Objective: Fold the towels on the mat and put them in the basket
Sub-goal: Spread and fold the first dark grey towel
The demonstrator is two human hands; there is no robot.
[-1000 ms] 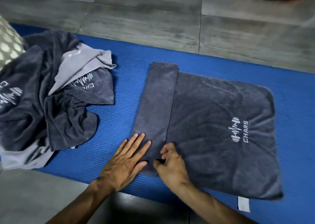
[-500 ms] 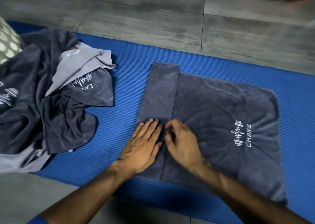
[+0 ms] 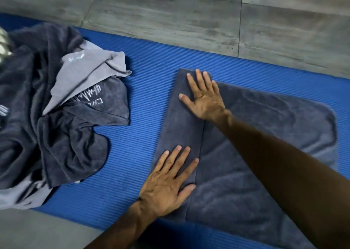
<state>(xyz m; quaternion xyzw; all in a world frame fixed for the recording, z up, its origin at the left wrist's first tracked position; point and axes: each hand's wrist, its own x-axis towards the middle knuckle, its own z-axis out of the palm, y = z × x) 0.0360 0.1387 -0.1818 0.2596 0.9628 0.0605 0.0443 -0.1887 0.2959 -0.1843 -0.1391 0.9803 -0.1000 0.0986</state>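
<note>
A dark grey towel [image 3: 265, 135] lies spread on the blue mat [image 3: 151, 78], its left strip [image 3: 181, 127] folded over onto itself. My left hand [image 3: 166, 184] presses flat on the near end of that folded strip, fingers straight. My right hand [image 3: 203, 95] lies flat on the strip's far end, fingers spread, its forearm crossing the towel and hiding the logo. A crumpled heap of dark grey and light grey towels [image 3: 56, 116] sits on the mat's left side. No basket shows in this frame.
Grey floor tiles [image 3: 170, 17] lie beyond the mat and in front of it at the lower left. A patterned object [image 3: 2, 44] peeks in at the left edge behind the heap.
My right hand has slid from the strip's near part up to its far end. My left hand stays on the near end. The view has shifted so the orange object at top right is gone.
</note>
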